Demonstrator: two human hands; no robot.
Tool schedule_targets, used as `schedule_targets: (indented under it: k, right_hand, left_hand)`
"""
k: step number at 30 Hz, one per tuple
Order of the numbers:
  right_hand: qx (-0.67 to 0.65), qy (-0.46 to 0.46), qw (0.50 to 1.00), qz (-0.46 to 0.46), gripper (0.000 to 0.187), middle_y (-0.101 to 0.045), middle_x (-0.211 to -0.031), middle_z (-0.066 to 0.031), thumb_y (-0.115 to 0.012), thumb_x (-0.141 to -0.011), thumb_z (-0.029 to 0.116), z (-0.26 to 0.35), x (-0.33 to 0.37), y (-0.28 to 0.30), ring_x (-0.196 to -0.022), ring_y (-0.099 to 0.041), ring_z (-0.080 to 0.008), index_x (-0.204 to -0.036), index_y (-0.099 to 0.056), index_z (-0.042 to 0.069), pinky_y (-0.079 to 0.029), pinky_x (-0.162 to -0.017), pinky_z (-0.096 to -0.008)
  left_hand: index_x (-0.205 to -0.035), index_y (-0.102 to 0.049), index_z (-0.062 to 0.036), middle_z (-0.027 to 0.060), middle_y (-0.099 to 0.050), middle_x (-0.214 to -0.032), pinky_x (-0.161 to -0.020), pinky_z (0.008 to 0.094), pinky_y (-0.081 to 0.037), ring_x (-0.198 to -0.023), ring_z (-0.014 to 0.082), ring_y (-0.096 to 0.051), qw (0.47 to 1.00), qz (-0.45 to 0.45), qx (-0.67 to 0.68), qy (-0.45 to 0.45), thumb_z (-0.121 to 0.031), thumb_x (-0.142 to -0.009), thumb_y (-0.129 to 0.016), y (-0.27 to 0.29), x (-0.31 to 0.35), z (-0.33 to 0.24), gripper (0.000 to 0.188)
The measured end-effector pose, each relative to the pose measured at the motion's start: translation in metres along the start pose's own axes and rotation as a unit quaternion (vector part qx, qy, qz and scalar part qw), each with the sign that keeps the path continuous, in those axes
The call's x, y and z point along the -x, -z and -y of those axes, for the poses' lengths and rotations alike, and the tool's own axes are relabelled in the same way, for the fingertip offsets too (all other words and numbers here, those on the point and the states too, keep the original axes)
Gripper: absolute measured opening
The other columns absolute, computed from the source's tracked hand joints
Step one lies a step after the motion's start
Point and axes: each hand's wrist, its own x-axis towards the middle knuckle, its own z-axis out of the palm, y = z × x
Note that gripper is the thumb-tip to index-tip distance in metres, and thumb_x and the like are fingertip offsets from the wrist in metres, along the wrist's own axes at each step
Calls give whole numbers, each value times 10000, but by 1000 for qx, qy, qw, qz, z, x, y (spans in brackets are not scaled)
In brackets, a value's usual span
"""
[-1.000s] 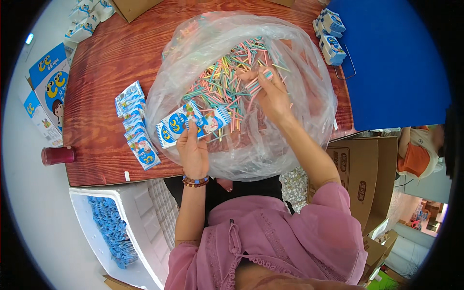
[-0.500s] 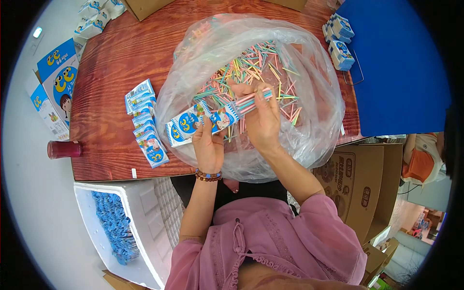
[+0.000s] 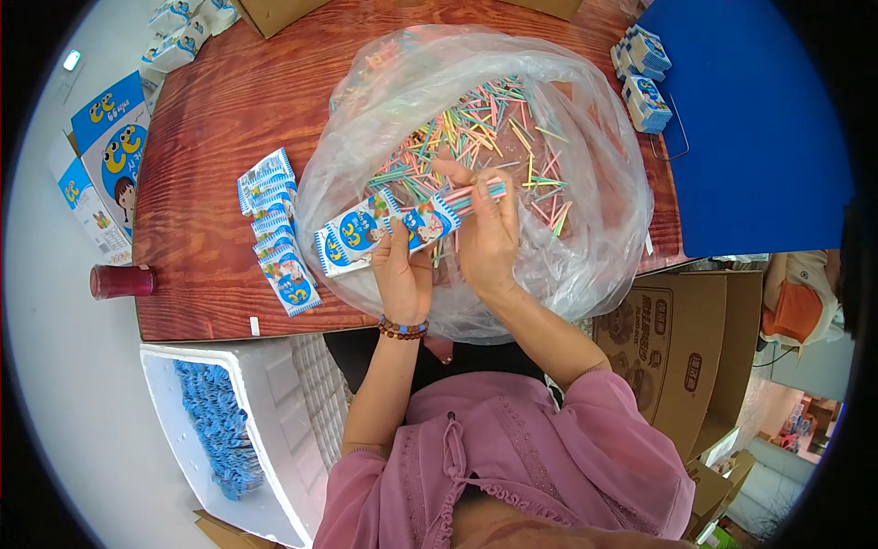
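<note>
My left hand [image 3: 402, 274] is closed on small blue-and-white packets [image 3: 355, 236], fanned out and overlapping. The rightmost packet [image 3: 432, 222] has its mouth toward my right hand. My right hand [image 3: 489, 240] pinches a bundle of thin pastel sticks [image 3: 485, 194], pink, white and blue; their left ends are inside that packet's mouth. Beneath both hands, a large clear plastic bag [image 3: 594, 229] lies spread wide, with many loose pastel sticks [image 3: 476, 128] in it. To the left, more flat packets [image 3: 285, 274] lie overlapped in a row on the table.
The red wood-grain table [image 3: 219, 119] carries a red-lidded jar [image 3: 123, 282] at its left edge and a printed carton [image 3: 110, 156] beyond. Packet stacks [image 3: 646, 102] stand at the right, by a blue surface [image 3: 750, 137]. Below are a white foam box [image 3: 274, 403] and a brown carton [image 3: 677, 339].
My right hand has shifted left and slightly down, and the sticks sit deeper in the packet. My left hand has moved a little to the right with the packets.
</note>
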Motion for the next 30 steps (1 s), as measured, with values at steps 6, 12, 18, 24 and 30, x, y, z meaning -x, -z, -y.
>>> schedule_targets:
  k: [6, 12, 18, 24, 30]
  right_hand:
    - [96, -17, 994, 52, 226, -410, -1428, -224, -406, -1003, 152, -8, 4, 12, -1378, -325, -275, -1190, -470, 42, -247, -1124, -399]
    - [320, -9, 933, 164, 456, -338, -1506, -149, -446, -986, 181, 13, -3, 22, -1414, -274, -250, -1396, -397, -11, -185, -1154, -374]
    - [675, -95, 730, 56, 206, -677, -796, -97, -582, -881, 187, 59, -96, 113, -719, -633, -156, -921, -665, 3, -470, -654, -334]
    - [764, -66, 638, 70, 209, -652, -734, -188, -621, -787, 186, 43, -132, 154, -695, -643, -302, -818, -651, -18, -481, -664, -401]
    - [837, -101, 500, 198, 229, -660, -896, -259, -605, -756, 173, 21, -157, 150, -869, -643, -406, -865, -681, -14, -515, -756, -484]
  left_hand:
    - [-1175, -578, -37, 66, -648, -1129, -871, 356, -525, -1007, 176, -629, 1000, 7, 15, -6, -153, -983, -537, 0, -3, 5, 228]
    - [-1186, -574, -41, 79, -643, -1162, -904, 371, -518, -1043, 190, -624, 999, -17, 47, 13, -192, -993, -519, 4, -7, 1, 251]
    - [-1194, -565, -29, 80, -630, -1194, -979, 406, -477, -1102, 205, -598, 998, 16, 66, 12, -210, -1002, -500, 12, -4, -3, 272]
    - [-1162, -585, -26, 72, -635, -1181, -981, 403, -476, -1089, 194, -602, 997, 27, 67, 14, -204, -1003, -496, 6, 3, 1, 254]
    - [-1143, -597, -32, 65, -649, -1146, -965, 397, -484, -1047, 178, -617, 998, 36, 52, 11, -197, -1004, -495, 17, 0, -4, 239]
